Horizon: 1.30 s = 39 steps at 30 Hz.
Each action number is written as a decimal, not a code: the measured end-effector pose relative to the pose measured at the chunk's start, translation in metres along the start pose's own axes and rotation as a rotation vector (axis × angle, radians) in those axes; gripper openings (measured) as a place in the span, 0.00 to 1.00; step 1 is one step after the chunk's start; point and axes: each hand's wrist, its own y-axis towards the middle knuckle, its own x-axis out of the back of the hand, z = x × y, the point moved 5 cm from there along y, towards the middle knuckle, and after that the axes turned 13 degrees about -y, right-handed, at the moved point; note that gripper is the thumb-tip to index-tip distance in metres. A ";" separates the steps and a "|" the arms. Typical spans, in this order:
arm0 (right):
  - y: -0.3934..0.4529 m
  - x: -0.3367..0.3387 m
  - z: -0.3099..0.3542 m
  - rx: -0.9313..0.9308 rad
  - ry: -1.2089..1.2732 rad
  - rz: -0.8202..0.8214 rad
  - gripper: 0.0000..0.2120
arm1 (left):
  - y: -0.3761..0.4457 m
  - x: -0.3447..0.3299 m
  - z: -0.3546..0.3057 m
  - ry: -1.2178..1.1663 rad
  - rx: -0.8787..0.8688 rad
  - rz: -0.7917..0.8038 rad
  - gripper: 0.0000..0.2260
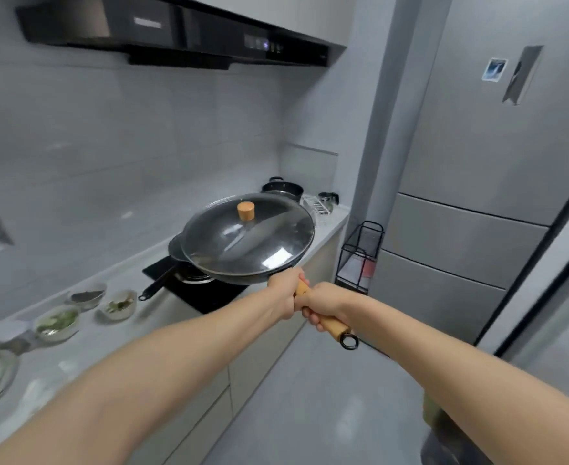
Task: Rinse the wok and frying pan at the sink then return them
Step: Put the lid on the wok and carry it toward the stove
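Note:
A dark wok (243, 275) with a glass lid (246, 236) and a wooden lid knob (246, 210) hangs in the air above the black stove (206, 293). Both hands grip its wooden handle (331, 325): my left hand (285, 290) close to the wok's rim, my right hand (323, 305) just behind it. The handle's black ring end sticks out past my right hand. A black frying pan (175, 245) sits on the stove behind the wok, mostly hidden, its long handle (157, 285) pointing toward the counter's front. No sink is in view.
Several glass bowls of chopped food (58, 322) line the grey counter (85, 347) at left. A black pot (283, 189) and wire rack (315, 206) stand at the counter's far end. A black wire stand (360, 256) and the fridge (477, 196) are at right. The range hood (175, 31) hangs overhead.

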 end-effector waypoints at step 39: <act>0.563 0.112 0.081 -0.201 0.328 0.077 0.02 | 0.551 -0.059 -0.163 0.155 0.265 -0.012 0.09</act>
